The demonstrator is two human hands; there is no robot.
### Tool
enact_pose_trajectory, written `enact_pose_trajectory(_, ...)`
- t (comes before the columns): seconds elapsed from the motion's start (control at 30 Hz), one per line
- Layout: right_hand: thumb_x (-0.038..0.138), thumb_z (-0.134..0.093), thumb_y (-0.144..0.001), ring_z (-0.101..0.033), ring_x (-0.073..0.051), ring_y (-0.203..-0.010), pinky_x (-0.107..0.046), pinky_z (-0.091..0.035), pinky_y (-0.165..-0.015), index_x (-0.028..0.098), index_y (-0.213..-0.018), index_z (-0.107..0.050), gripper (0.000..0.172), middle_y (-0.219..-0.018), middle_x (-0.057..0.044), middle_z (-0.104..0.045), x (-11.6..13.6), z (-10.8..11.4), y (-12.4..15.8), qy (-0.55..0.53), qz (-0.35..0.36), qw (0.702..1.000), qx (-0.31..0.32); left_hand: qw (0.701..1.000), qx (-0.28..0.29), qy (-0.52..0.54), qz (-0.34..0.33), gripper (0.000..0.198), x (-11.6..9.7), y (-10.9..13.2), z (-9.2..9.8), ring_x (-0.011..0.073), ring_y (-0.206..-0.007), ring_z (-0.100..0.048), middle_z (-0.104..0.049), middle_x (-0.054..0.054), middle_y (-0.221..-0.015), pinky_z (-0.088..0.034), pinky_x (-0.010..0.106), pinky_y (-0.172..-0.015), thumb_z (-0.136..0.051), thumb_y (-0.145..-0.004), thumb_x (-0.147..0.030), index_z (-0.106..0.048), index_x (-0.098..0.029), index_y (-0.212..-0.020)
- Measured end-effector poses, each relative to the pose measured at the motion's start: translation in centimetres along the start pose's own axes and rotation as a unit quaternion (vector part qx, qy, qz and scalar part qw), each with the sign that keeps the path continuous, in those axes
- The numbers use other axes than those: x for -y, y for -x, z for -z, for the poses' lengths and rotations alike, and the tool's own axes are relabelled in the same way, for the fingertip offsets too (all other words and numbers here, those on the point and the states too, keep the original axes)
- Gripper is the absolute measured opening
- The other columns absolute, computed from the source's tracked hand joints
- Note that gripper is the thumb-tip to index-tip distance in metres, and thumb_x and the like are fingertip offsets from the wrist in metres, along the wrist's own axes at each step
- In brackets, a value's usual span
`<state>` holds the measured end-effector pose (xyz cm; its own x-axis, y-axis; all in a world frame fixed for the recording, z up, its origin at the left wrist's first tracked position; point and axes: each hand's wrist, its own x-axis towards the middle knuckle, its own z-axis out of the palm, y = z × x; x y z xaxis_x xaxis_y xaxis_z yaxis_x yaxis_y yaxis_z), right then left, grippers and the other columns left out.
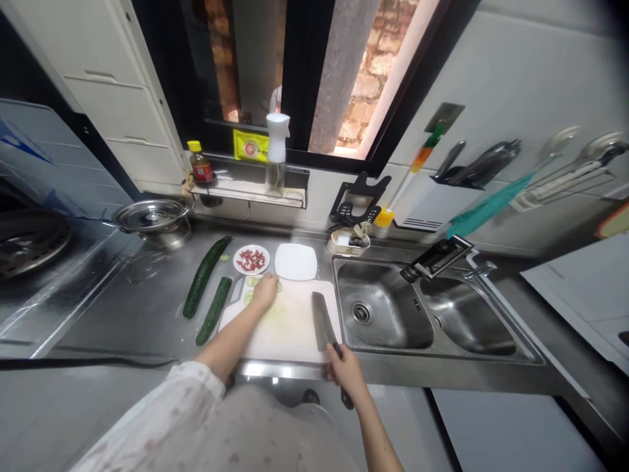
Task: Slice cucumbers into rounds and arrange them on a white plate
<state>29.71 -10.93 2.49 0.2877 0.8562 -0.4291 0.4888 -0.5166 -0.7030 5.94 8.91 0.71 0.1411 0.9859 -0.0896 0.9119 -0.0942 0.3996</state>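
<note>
A white cutting board (295, 328) lies on the steel counter with pale green cucumber slices (249, 296) near its far left corner. My left hand (266, 292) is over these slices, fingers drawn together and bent down onto them; its fingertips are partly hidden. In my right hand (345, 368) is the black handle of a cleaver (322, 321), its broad blade resting over the board's right side. Left of the board are a long cucumber (205, 278) and a shorter cut cucumber (214, 311). Behind it stand a white plate of chopped red pieces (252, 260) and a bare white square plate (295, 261).
To the right is a double steel sink (383, 308) with a black faucet (437, 259). A lidded steel pot (157, 219) stands at the back left, near a stove (32, 242). A small wall shelf (246, 192) holds a spray bottle (276, 154) and a yellow-capped bottle (200, 162).
</note>
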Motion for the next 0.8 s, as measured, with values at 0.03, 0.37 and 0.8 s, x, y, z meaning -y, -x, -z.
enact_pose_trajectory(0.03, 0.066, -0.046, -0.078, -0.057, -0.013, -0.047, -0.020, -0.036, -0.043, 0.016, -0.084, -0.058, 0.052, -0.051, 0.000, -0.058, 0.0, 0.0, 0.0, -0.003, -0.001, 1.000, 0.004, 1.000, -0.004, 0.007, 0.005, 0.021, 0.0, 0.0, 0.0, 0.0209, -0.099, -0.057, -0.062, 0.011, -0.106, -0.040, 0.029, -0.084, -0.044, -0.090, -0.016, -0.063, -0.017, -0.099)
enact_pose_trajectory(0.37, 0.059, -0.042, -0.082, -0.054, -0.013, -0.042, -0.021, -0.035, -0.041, 0.019, -0.080, -0.053, 0.042, -0.048, 0.003, -0.054, 1.3, -1.2, 0.1, -0.021, 0.010, 0.999, 0.045, 0.985, 0.000, 0.133, 0.106, 0.028, 0.9, 2.8, -1.0, 0.0198, -0.097, -0.062, -0.070, 0.006, -0.105, -0.042, 0.026, -0.081, -0.050, -0.083, -0.015, -0.069, -0.021, -0.103)
enact_pose_trajectory(0.8, 0.039, -0.046, -0.092, -0.063, -0.017, -0.076, -0.022, -0.035, -0.062, 0.016, -0.086, -0.064, 0.030, -0.077, -0.007, -0.069, 5.4, -2.0, 0.9, 0.211, 0.077, 0.972, 0.063, 0.964, -0.034, 0.200, 0.171, 0.004, 1.3, 5.8, -2.0, 0.0149, -0.071, -0.061, -0.067, 0.002, -0.075, -0.039, 0.023, -0.063, -0.059, -0.078, -0.020, -0.061, -0.018, -0.078)
